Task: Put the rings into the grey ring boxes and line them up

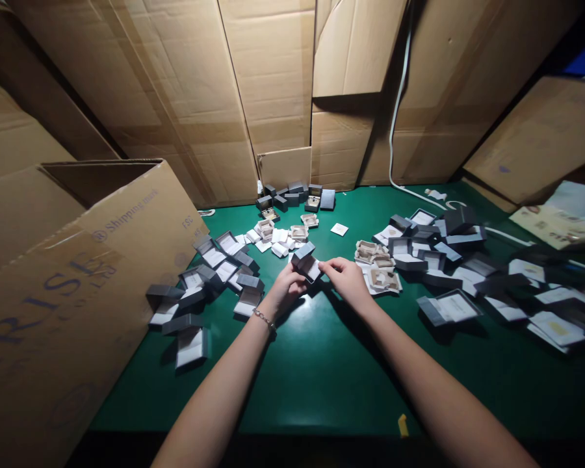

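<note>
A small grey hinged jewelry box (304, 255) with a white lining stands open above the middle of the green table. My left hand (287, 286) is closed around its left side, with a chain bracelet on the wrist. At the box's right edge, my right hand (344, 276) pinches the white lining or rim; which of the two is hard to make out. Just beyond the box lie white pads (280, 240) and beige molded inserts (299, 232). More molded inserts (383, 276) are stacked to the right of my right hand.
Open grey boxes (192, 348) lie in a group at left, and a larger heap (448, 240) spreads at right. A cardboard carton (102, 260) stands at left. Cardboard walls (277, 78) close the back, where a white cable (394, 130) hangs. A yellow scrap (402, 426) lies near the front edge.
</note>
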Demonstrator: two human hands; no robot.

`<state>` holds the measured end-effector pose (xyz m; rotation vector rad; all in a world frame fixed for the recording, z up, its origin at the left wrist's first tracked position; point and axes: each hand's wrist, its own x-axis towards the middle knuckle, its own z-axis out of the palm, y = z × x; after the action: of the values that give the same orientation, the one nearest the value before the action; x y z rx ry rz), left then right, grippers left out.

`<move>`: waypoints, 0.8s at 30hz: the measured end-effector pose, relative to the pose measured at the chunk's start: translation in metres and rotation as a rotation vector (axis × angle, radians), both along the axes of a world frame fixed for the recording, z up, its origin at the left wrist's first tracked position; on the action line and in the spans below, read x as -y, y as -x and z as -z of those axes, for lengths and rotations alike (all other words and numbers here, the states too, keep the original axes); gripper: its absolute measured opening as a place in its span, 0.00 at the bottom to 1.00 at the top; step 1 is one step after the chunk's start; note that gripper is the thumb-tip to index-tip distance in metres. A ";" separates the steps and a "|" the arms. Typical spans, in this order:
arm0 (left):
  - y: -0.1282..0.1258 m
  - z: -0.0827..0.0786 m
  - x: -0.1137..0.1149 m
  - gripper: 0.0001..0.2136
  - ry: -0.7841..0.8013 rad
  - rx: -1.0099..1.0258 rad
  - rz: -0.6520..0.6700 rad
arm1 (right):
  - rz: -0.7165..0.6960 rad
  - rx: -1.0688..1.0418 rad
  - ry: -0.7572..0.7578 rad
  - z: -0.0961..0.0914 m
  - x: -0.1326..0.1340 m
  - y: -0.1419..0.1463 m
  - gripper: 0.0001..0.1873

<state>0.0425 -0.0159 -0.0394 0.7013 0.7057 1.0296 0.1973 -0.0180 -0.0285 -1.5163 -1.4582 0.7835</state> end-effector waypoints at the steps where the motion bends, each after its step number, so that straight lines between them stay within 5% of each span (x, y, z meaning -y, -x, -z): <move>1: 0.000 0.000 0.000 0.18 0.004 -0.001 -0.002 | -0.004 -0.002 0.008 0.000 0.000 0.000 0.15; 15: 0.000 -0.005 0.002 0.14 0.031 -0.017 -0.065 | -0.027 0.079 -0.105 0.004 0.003 0.005 0.11; 19: 0.000 -0.002 0.002 0.16 0.044 0.055 -0.034 | -0.022 -0.179 0.107 0.007 0.001 0.009 0.16; 24: 0.000 -0.001 0.005 0.11 0.129 0.123 -0.065 | -0.123 -0.504 0.400 0.008 -0.001 0.014 0.11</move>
<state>0.0424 -0.0205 -0.0380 0.5024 0.6850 1.0673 0.1832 -0.0169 -0.0362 -1.3765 -1.0587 1.4799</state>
